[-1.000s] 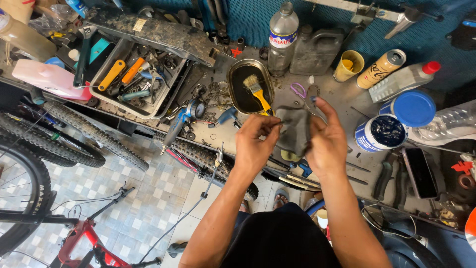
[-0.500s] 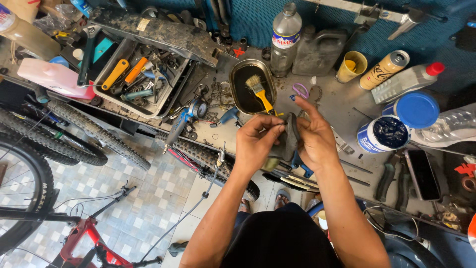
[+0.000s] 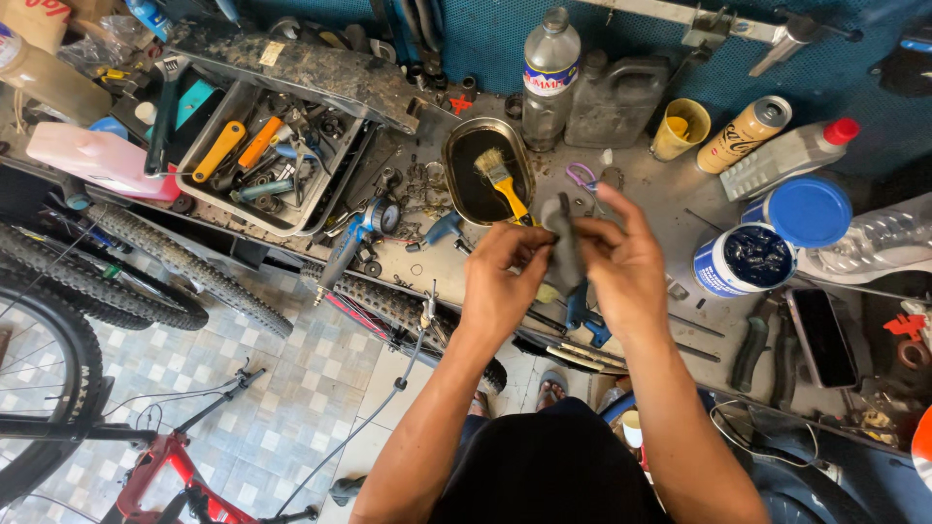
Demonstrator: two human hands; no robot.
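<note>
Both my hands are raised over the front edge of a cluttered workbench (image 3: 670, 199). My left hand (image 3: 500, 281) and my right hand (image 3: 626, 267) pinch a dark grey rag (image 3: 565, 247) between them, held upright and bunched; whatever may be wrapped inside it is hidden. Just behind the rag lies a dark oval pan (image 3: 466, 165) with a yellow-handled brush (image 3: 502, 180) resting in it.
A grey tool tray (image 3: 267, 160) with screwdrivers sits at left, a pink bottle (image 3: 92, 160) beyond it. An open tub of dark grease (image 3: 743, 260), its blue lid (image 3: 811, 209), bottles, a can and a phone (image 3: 823, 335) lie at right. Bicycle tyres (image 3: 146, 262) lean below the bench.
The rag was spread wide between my hands; it is now gathered into a narrow bunch and my hands have closed in together.
</note>
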